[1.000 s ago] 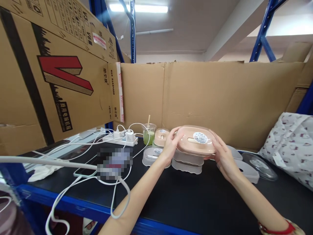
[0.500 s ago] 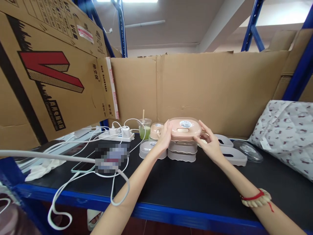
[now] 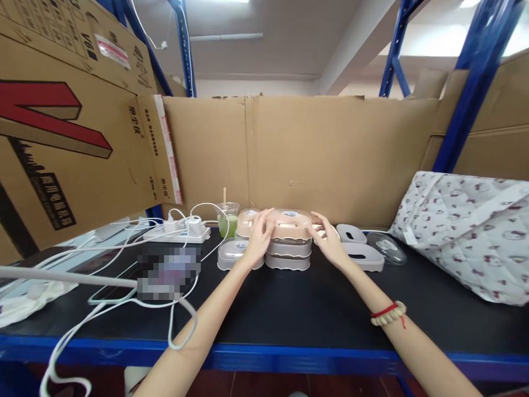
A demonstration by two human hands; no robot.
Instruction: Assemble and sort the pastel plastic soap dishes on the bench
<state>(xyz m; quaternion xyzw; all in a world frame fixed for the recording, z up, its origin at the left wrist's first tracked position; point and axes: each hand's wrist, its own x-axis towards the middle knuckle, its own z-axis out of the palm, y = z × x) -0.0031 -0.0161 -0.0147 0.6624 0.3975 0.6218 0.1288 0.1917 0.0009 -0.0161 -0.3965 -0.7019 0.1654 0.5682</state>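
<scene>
A peach oblong storage box with a clear lid and a round label (image 3: 291,219) sits level on a stack of grey boxes (image 3: 288,260) with wavy lower edges. My left hand (image 3: 260,236) is curled against the left end of the peach box, covering that end. At its right end, my right hand (image 3: 328,240) rests its thumb and fingertips on the edge. Left of the stack stand a grey box with a clear lid (image 3: 237,255) and another peach box (image 3: 247,220) behind it. A pale item, partly hidden, lies behind my right hand.
Grey oblong slotted pieces (image 3: 363,257) and a clear lid (image 3: 387,249) lie to the right, before a patterned quilted bag (image 3: 467,231). Leftward are a green drink cup (image 3: 227,223), a power strip (image 3: 177,236) and white cables. Cardboard (image 3: 330,149) walls the back.
The peach box has come down from a tilted, raised position and now lies level on the grey stack, with both hands lower alongside it. My view has swung to the right.
</scene>
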